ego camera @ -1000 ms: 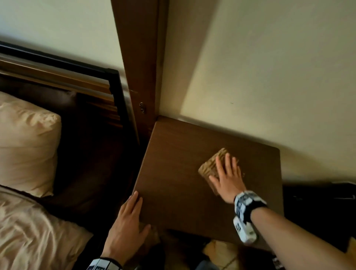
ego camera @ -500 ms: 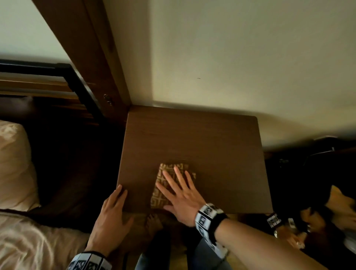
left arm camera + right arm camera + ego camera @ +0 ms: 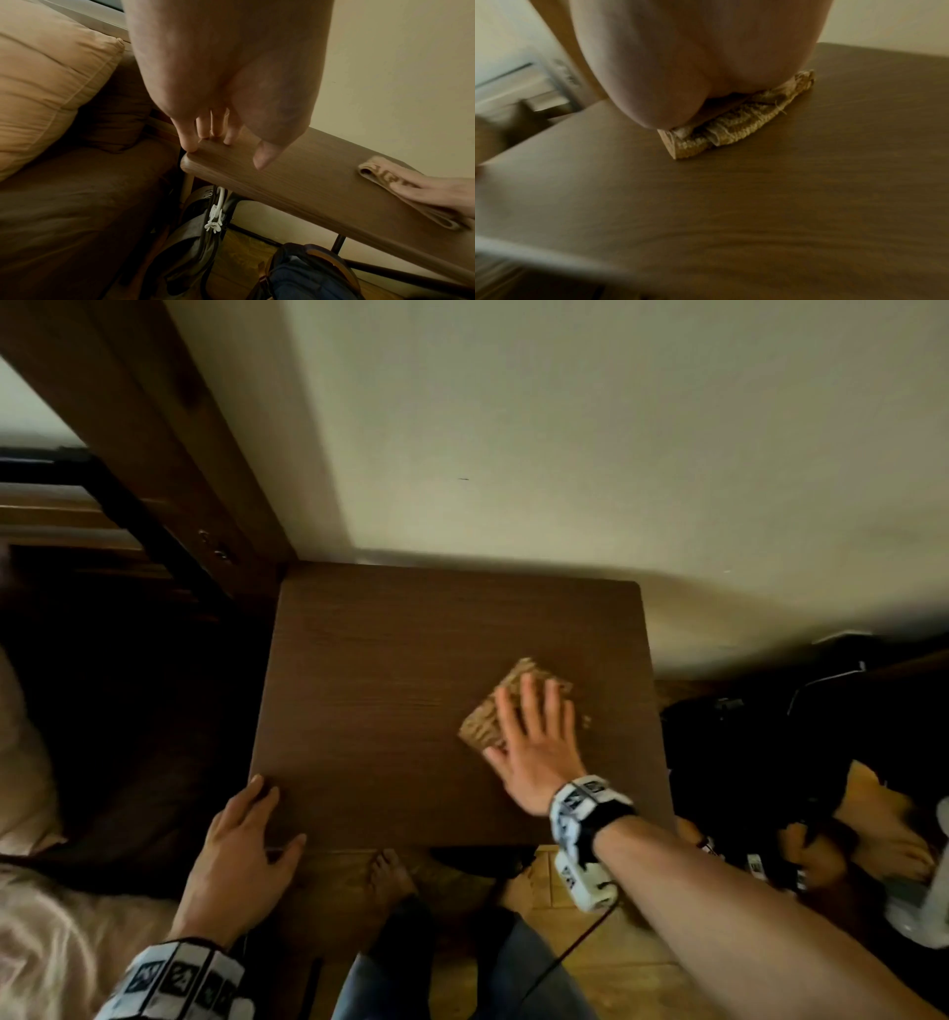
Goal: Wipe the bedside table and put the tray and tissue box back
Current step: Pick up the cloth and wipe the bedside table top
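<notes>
The dark brown bedside table [image 3: 390, 690] stands against the wall, its top bare but for a folded tan patterned cloth [image 3: 488, 724] on its right half. My right hand [image 3: 536, 737] lies flat on the cloth with straight, spread fingers and presses it to the wood. The cloth [image 3: 734, 130] shows under the palm in the right wrist view, and at the far end of the table [image 3: 321, 182] as cloth [image 3: 380, 176]. My left hand [image 3: 246, 834] rests on the table's front left corner, fingertips [image 3: 191, 145] on the edge. No tray or tissue box is in view.
A bed with a tan pillow [image 3: 43, 87] and a brown blanket [image 3: 77, 203] lies to the left of the table. Bags [image 3: 303, 272] sit on the wooden floor under it. Dark clutter [image 3: 801, 752] fills the floor to the right. A wooden post [image 3: 169, 454] rises at the back left.
My right hand has slid the cloth from the front middle of the table to its right half, farther back. The left hand stays at the front left corner.
</notes>
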`<action>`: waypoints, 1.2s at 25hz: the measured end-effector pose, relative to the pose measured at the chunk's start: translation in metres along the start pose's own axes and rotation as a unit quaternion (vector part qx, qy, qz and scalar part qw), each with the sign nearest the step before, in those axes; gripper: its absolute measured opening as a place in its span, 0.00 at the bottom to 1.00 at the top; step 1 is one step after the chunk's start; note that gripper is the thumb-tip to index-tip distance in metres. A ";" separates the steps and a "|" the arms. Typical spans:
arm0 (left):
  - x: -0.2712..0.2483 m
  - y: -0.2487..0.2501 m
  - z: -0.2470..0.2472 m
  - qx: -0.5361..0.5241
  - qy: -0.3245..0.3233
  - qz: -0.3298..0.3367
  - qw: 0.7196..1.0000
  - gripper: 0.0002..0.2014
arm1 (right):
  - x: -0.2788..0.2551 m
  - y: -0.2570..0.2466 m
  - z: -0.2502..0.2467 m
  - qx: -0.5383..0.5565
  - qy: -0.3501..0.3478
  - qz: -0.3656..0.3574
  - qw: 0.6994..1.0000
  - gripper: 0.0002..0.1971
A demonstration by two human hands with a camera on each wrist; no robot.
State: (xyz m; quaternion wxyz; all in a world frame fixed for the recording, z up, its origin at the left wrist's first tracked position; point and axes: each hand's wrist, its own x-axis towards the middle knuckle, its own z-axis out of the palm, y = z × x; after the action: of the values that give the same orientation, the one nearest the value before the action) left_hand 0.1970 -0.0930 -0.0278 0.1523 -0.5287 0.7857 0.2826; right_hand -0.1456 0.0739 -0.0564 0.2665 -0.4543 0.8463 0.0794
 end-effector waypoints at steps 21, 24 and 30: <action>0.014 -0.007 0.019 0.041 0.020 -0.057 0.997 0.40 | 0.006 0.200 -0.020 0.052 0.015 0.035 0.998 0.39; 0.011 -0.005 0.016 0.030 0.015 -0.058 0.998 0.39 | 0.063 0.193 -0.049 0.025 0.020 0.032 0.999 0.39; 0.004 -0.003 0.012 -0.001 0.013 -0.033 0.999 0.39 | 0.109 0.125 -0.066 -0.018 0.039 0.014 0.999 0.39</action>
State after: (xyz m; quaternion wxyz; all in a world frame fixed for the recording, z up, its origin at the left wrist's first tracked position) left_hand 0.1975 -0.0897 -0.0410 0.1508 -0.5583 0.7693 0.2715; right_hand -0.3208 0.0419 -0.0710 0.2238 -0.4494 0.8611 0.0804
